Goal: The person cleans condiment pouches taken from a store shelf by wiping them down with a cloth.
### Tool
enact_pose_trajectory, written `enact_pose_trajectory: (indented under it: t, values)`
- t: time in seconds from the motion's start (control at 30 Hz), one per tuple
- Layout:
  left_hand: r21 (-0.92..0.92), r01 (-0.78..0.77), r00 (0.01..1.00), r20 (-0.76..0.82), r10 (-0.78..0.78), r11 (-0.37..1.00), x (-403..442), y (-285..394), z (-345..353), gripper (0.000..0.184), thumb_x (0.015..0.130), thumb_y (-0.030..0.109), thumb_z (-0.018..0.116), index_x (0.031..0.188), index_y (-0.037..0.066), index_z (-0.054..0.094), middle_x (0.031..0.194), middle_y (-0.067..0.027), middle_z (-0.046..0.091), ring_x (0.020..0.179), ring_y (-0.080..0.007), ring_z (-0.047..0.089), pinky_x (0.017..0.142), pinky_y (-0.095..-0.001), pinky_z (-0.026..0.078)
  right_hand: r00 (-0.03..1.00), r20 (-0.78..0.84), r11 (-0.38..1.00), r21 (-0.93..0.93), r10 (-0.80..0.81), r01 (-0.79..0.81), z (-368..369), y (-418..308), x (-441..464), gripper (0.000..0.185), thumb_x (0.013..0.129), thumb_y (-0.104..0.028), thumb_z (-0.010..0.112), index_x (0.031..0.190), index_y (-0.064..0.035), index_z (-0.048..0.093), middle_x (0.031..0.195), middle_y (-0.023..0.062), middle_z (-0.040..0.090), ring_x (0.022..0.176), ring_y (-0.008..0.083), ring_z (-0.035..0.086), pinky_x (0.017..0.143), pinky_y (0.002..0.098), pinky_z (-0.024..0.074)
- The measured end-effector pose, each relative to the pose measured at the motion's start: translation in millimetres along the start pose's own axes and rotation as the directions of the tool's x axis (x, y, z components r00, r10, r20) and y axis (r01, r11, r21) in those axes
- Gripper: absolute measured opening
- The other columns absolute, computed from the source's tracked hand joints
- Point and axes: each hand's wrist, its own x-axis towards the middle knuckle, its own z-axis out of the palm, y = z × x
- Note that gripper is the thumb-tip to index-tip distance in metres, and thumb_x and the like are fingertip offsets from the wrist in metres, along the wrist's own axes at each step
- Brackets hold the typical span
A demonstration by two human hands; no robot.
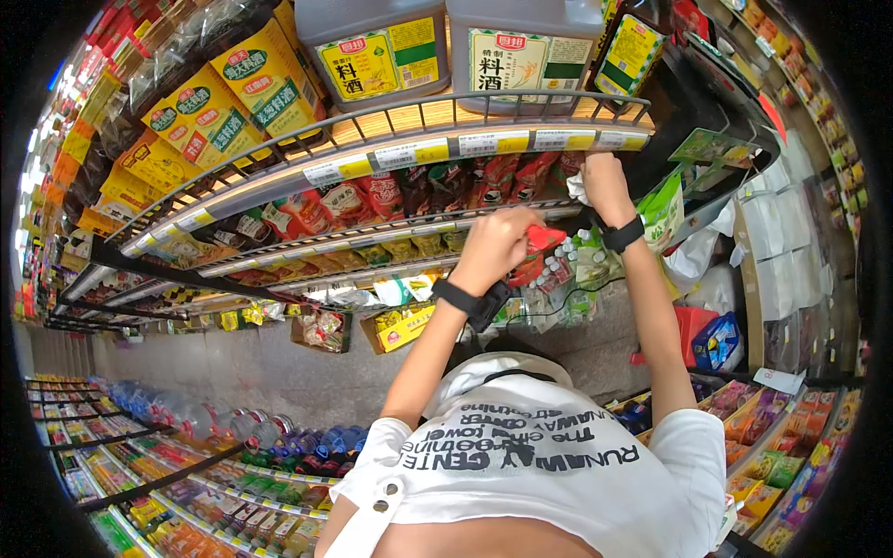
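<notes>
My left hand (498,249) is closed around a red packet (547,238), held just in front of the shelf row of sauce pouches. Only part of the packet shows past my fingers. My right hand (606,183) is closed on a crumpled white cloth or tissue (578,189), close to the right end of the price-tag rail (465,147). Behind my hands, red pouches (379,193) and dark pouches stand upright in a row on the shelf below the rail.
Large jugs of cooking wine (526,56) stand on the upper shelf behind a wire guard (446,110). A yellow box (402,327) and an open carton (321,330) sit low by the shelf. Bottled drinks (265,428) line the shelving behind me. A green-and-white bag (663,214) is at the right.
</notes>
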Motion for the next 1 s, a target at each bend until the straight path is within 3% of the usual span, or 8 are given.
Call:
enact_pose_trajectory:
  t: [0.03,0.2,0.33,0.43,0.67,0.87,0.97,1.0]
  values:
    - [0.012,0.031,0.999,0.040,-0.031,0.999,3,5,3,0.022,0.066,-0.006,0.052,0.085,0.001,0.061,0.120,-0.0128,0.059,0.084,-0.0356,0.063,0.070,-0.0414,0.053,0.998,-0.027,0.995,0.089,0.051,-0.048,-6,-7,-2,0.017,0.082,-0.007,0.053,0.071,0.0045,0.059,0.070,0.0271,0.059,0.068,0.0447,0.060,0.060,0.0474,0.0500]
    - [0.034,0.110,0.992,0.063,-0.112,0.993,13,-22,30,0.021,0.065,-0.007,0.055,0.084,0.002,0.058,0.136,-0.0155,0.044,0.077,-0.0412,0.061,0.066,-0.0465,0.051,0.991,-0.092,0.985,0.149,0.102,-0.088,-10,-17,-14,0.018,0.086,-0.008,0.049,0.074,0.0055,0.050,0.077,0.0285,0.055,0.076,0.0471,0.055,0.065,0.0531,0.0435]
    - [0.102,0.183,0.981,0.049,-0.188,0.978,26,-34,40,0.020,0.069,-0.005,0.056,0.088,0.001,0.057,0.123,-0.0179,0.053,0.079,-0.0422,0.060,0.067,-0.0489,0.048,0.943,-0.261,0.964,0.218,0.206,-0.150,-10,-17,-12,0.015,0.088,-0.007,0.048,0.081,0.0056,0.048,0.079,0.0274,0.052,0.081,0.0470,0.050,0.070,0.0520,0.0392]
    - [0.093,0.186,0.982,0.006,-0.187,0.978,32,-44,41,0.019,0.070,-0.004,0.056,0.088,0.000,0.057,0.091,-0.0197,0.060,0.083,-0.0409,0.058,0.069,-0.0475,0.048,0.853,-0.280,0.803,0.548,0.441,-0.235,-20,-43,-22,0.018,0.094,-0.013,0.048,0.096,0.0053,0.046,0.087,0.0267,0.054,0.084,0.0459,0.051,0.071,0.0461,0.0396]
    - [0.094,0.195,0.981,-0.015,-0.194,0.976,32,-51,39,0.017,0.070,-0.004,0.055,0.086,0.000,0.058,0.087,-0.0195,0.062,0.082,-0.0412,0.058,0.069,-0.0477,0.048,0.638,-0.363,0.601,0.773,0.680,-0.202,-49,-88,-71,0.015,0.094,-0.010,0.051,0.103,0.0031,0.052,0.097,0.0128,0.056,0.090,0.0212,0.054,0.085,0.0322,0.0420]
    - [0.026,0.168,0.985,-0.048,-0.166,0.985,35,-41,30,0.021,0.070,-0.005,0.052,0.088,0.002,0.059,0.085,-0.0209,0.061,0.081,-0.0406,0.058,0.067,-0.0470,0.047,0.517,-0.467,0.639,0.736,0.717,-0.222,-123,-88,-120,0.014,0.095,-0.011,0.049,0.102,0.0014,0.052,0.101,0.0082,0.054,0.093,0.0158,0.051,0.086,0.0293,0.0414]
    - [0.013,0.179,0.980,-0.085,-0.177,0.984,42,-21,18,0.020,0.072,-0.005,0.052,0.089,0.003,0.058,0.089,-0.0190,0.063,0.080,-0.0387,0.061,0.067,-0.0457,0.049,0.497,-0.345,0.469,0.871,0.796,-0.147,-159,-79,-140,0.015,0.096,-0.013,0.048,0.101,0.0003,0.052,0.101,0.0059,0.052,0.090,0.0130,0.051,0.083,0.0271,0.0428]
    - [0.009,0.177,0.981,-0.078,-0.175,0.984,46,-14,16,0.020,0.072,-0.005,0.052,0.089,0.003,0.058,0.089,-0.0190,0.063,0.080,-0.0387,0.061,0.067,-0.0457,0.049,0.513,-0.371,0.507,0.849,0.774,-0.150,-166,-73,-149,0.016,0.096,-0.014,0.049,0.102,0.0008,0.052,0.101,0.0057,0.052,0.088,0.0121,0.050,0.081,0.0266,0.0427]
